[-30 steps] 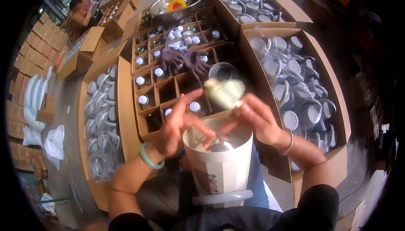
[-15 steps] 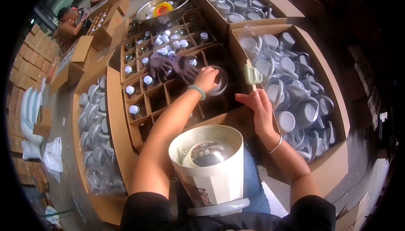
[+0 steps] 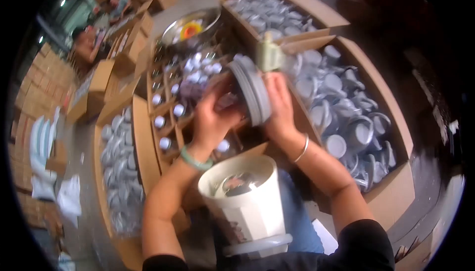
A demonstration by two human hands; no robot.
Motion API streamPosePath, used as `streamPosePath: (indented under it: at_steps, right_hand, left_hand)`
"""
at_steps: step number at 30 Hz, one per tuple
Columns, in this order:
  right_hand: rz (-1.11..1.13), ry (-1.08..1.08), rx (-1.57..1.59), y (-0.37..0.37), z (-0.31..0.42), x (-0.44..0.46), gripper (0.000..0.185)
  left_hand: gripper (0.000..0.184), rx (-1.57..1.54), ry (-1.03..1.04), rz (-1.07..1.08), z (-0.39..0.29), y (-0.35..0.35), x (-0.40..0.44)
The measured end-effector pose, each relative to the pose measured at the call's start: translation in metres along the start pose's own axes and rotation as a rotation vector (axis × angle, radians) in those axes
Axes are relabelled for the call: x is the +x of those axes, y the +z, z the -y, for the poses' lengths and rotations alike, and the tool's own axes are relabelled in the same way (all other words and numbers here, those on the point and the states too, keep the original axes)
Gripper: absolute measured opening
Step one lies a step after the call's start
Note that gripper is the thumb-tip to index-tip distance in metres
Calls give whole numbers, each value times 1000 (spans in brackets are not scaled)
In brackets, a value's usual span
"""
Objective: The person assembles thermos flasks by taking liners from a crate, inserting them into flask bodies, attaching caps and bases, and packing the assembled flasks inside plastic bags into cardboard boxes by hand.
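Observation:
Blurred by motion, a grey ring-shaped roll (image 3: 253,90), which looks like tape, is held on edge above the divided carton. My left hand (image 3: 215,115) is closed around its left side. My right hand (image 3: 281,105) is closed on a pale green ice pop (image 3: 268,56), which points upward, and its palm is against the roll's right side. A dark purple work glove (image 3: 192,90) lies on the bottles behind my left hand, partly hidden. Below my hands, a white bin (image 3: 242,209) with a shiny rounded thing inside stands at my lap.
White-capped bottles (image 3: 179,110) stand in the carton's cardboard dividers. A metal bowl (image 3: 210,21) with a yellow-orange ring sits at the back. Open cartons of grey-lidded pieces stand left (image 3: 141,147), right (image 3: 391,93) and behind (image 3: 316,11). Other people (image 3: 85,46) sit far left.
My left hand has lifted the roll from the carton and brought it nearer. My right hand, still with the ice pop, has moved left to meet it.

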State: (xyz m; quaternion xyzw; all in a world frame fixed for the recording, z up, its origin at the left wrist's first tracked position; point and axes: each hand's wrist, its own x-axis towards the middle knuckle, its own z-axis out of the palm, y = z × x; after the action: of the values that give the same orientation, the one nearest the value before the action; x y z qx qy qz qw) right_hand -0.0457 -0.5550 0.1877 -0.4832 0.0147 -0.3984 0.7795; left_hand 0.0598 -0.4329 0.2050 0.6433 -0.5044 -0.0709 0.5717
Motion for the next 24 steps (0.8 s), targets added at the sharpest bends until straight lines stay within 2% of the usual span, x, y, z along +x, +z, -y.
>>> streamPosePath:
  at_steps: [1,2,3,4,5,6,7,9,10,12,13,15,16,17,18,20,24]
  right_hand:
    - [-70,113,35,9,11,-1,31]
    - [-128,143,-49,5,3,0,34]
    - [-163,117,-48,23,30,-3,34]
    - [-186,151,51,23,39,-4,31]
    - [-102,-52,32,21,41,-5,24]
    - [-12,-172,-121,21,47,-12,18]
    - [134,-181,-276,18,54,-20,18]
    - [359,-466,-612,21,63,-23,23]
    - [365,-531,-614,28,62,-20,26]
    - [433,-484,-796,27,72,-4,27]
    - [463,-395,-789,31,82,6,29]
    - [362,-196,-438,43,84,18,28]
    - [349,-109,-208,45,76,27,28]
    - [332,-166,-205,44,66,38,26]
    - [309,-66,-79,47,65,41,24]
    - [208,-94,-170,55,49,38,22]
    - [131,8,-275,77,50,29,27]
  left_hand:
    - [64,-137,-4,-3,-14,0,-2]
    - [67,-2,121,42,-11,-9,-3]
    - [65,-103,146,17,-12,-15,1]
    - [65,-254,-46,-38,-15,-17,2]
    - [65,-535,-213,-81,-17,-21,4]
    - [66,-685,-342,-70,-21,-33,4]
    - [62,-716,-393,-76,-27,-32,5]
    - [57,-721,-459,-94,-36,-28,1]
    - [56,-705,-467,-109,-35,-26,-7]
    - [58,-746,-403,-59,-36,-26,-16]
    - [58,-718,-345,-42,-41,-25,-20]
    - [59,-705,-286,-11,-52,-27,-27]
    - [57,-670,-352,-150,-55,-28,-31]
    - [57,-634,-360,-154,-55,-35,-31]
    - [56,-598,-372,-158,-55,-43,-32]
    - [55,-597,-367,-133,-56,-42,-35]
    - [56,-584,-373,-81,-47,-36,-39]
